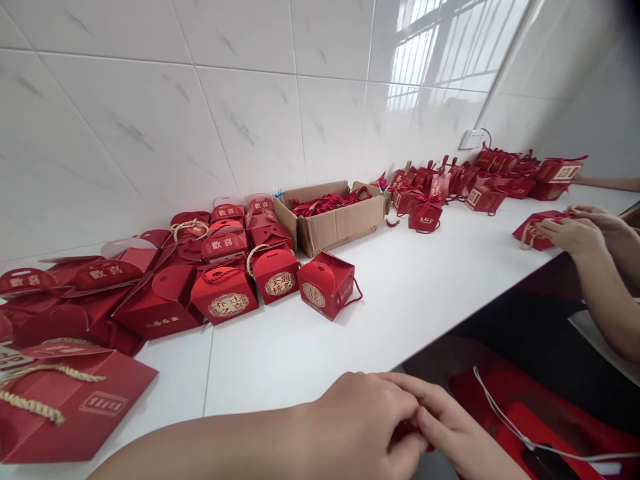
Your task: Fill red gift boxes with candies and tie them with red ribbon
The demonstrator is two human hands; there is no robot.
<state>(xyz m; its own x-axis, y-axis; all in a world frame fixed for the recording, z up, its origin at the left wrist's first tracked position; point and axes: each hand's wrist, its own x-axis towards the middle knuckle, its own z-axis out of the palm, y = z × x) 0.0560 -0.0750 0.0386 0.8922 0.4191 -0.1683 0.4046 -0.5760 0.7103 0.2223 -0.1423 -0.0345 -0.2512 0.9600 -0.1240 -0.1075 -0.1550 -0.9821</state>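
Observation:
At the table's front edge my left hand [363, 427] and my right hand [445, 423] meet, fingers curled together. A bit of dark red shows between them, too covered to name. Nearest to the hands on the white table [280, 360] stands a red gift box [327, 287] with a round patterned label and a dark red cord at its side. Left of it sit two more red boxes with gold emblems, one box [275, 275] with a cream rope handle and another box [225, 293].
Many red boxes [165, 300] crowd the left; a large rope-handled box [75, 407] lies close by. A cardboard carton [340, 223] of red ribbons stands by the wall. More boxes [425, 213] are farther right, where a co-worker's hands [575, 233] hold a red box [537, 230].

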